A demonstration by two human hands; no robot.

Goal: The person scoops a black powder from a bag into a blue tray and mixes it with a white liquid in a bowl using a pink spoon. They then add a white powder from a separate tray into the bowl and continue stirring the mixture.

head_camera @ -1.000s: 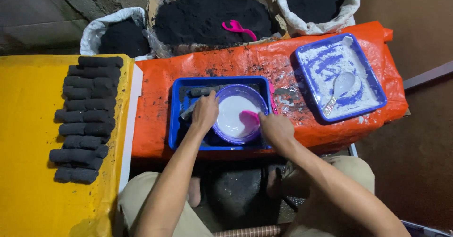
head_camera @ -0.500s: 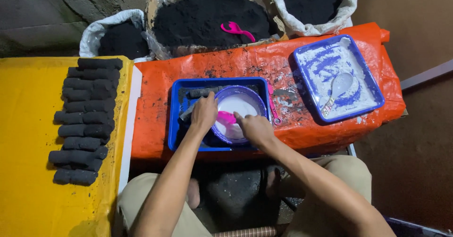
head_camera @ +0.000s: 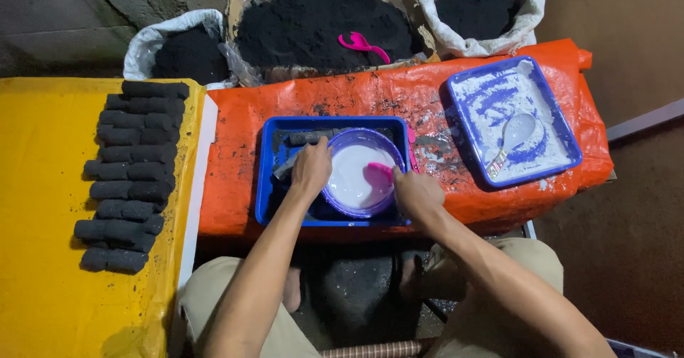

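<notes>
Figure legend, head view. My right hand (head_camera: 417,194) closes on the handle of a pink scoop (head_camera: 380,173), whose blade lies in the white liquid of the purple bowl (head_camera: 360,174); the hand sits at the bowl's right rim, touching it. My left hand (head_camera: 312,169) rests curled over the bowl's left rim, fingers gripping the edge. The bowl stands inside a blue tray (head_camera: 271,180), and both hands reach over the tray's near wall. Behind the left hand, in the same tray, lie dark grey cylinders (head_camera: 313,137), one along the far wall, another tilted beside the bowl. The tray rests on an orange tarpaulin (head_camera: 235,180) speckled with black dust.

To the right on the tarpaulin, well apart from my right hand, a second blue tray (head_camera: 563,151) holds smeared white powder and a white spoon (head_camera: 511,133).

Beyond the tarpaulin stand three open sacks of black powder: a white sack (head_camera: 142,44) at left, a clear-plastic-lined heap (head_camera: 313,23) in the middle with a second pink scoop (head_camera: 362,44) lying on it, and a white sack (head_camera: 513,23) at right.

To my left, a yellow surface (head_camera: 43,201) bears rows of black cylindrical briquettes (head_camera: 128,173), laid side by side in a column.
</notes>
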